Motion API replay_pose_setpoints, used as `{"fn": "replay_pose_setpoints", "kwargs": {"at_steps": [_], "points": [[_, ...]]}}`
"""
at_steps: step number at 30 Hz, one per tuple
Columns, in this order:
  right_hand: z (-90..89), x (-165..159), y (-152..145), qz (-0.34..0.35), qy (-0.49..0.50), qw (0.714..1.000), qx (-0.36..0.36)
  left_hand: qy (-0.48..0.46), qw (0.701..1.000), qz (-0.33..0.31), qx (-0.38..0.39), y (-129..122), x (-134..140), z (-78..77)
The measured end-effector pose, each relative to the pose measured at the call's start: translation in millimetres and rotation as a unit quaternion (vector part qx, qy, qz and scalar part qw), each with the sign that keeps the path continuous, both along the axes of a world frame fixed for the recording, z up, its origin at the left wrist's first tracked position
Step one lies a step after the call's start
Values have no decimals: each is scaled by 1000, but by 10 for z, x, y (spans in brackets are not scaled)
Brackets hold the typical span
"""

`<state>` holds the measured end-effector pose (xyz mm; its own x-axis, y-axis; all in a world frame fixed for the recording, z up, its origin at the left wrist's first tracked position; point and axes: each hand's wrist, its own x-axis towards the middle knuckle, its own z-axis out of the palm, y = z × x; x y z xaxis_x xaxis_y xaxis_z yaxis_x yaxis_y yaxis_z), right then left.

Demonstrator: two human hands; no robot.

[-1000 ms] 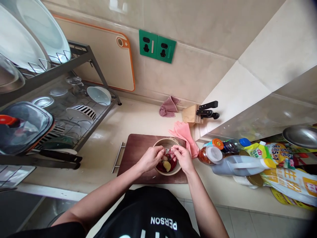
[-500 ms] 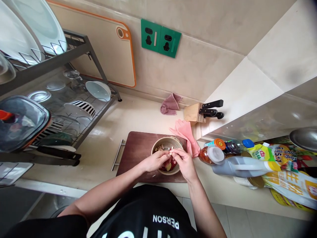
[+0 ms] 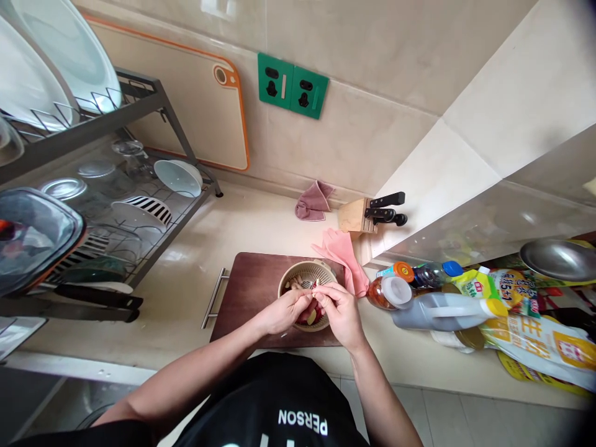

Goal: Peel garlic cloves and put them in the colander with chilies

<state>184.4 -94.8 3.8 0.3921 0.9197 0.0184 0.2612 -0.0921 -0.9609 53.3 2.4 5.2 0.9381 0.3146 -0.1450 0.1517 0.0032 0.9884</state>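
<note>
My left hand (image 3: 286, 310) and my right hand (image 3: 343, 313) meet fingertip to fingertip over a beige slotted basket (image 3: 310, 271). Both pinch a small pale piece that looks like a garlic clove (image 3: 317, 283); the fingers hide most of it. Inside the basket lie pale pieces, red bits and a yellowish slice (image 3: 311, 318), partly covered by my hands. The basket stands on the right part of a dark brown cutting board (image 3: 249, 292) with a metal handle (image 3: 215, 298) at its left end.
Behind the board are a pink rubber glove (image 3: 342, 251), a mauve cloth (image 3: 313, 202) and a knife block (image 3: 356, 215). Bottles (image 3: 433, 312) and food packets (image 3: 531, 338) crowd the right. A dish rack (image 3: 179, 133) with plates and bowls fills the left.
The view has shifted slightly, so the surroundings sit a little further left. Both hands stay pinched together over the basket, with the fingers slightly repositioned.
</note>
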Motion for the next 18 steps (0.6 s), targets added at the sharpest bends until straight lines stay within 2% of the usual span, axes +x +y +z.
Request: {"fn": "replay_pose_setpoints", "kwargs": {"at_steps": [4,10,14,18], "points": [[77,-52,-55,-14,-26,1000,9,-21,1000,-2,-16,-39,28,21],[111,-75,-119,-50,-15,998,32,-24,995,13,-93,-111,102,70],[72,-39,-163,-57,36,997,44,-4,987,-41,-156,-99,137,85],[44,-4,-219,-53,50,996,50,3,984,-79,-160,-54,138,111]]}}
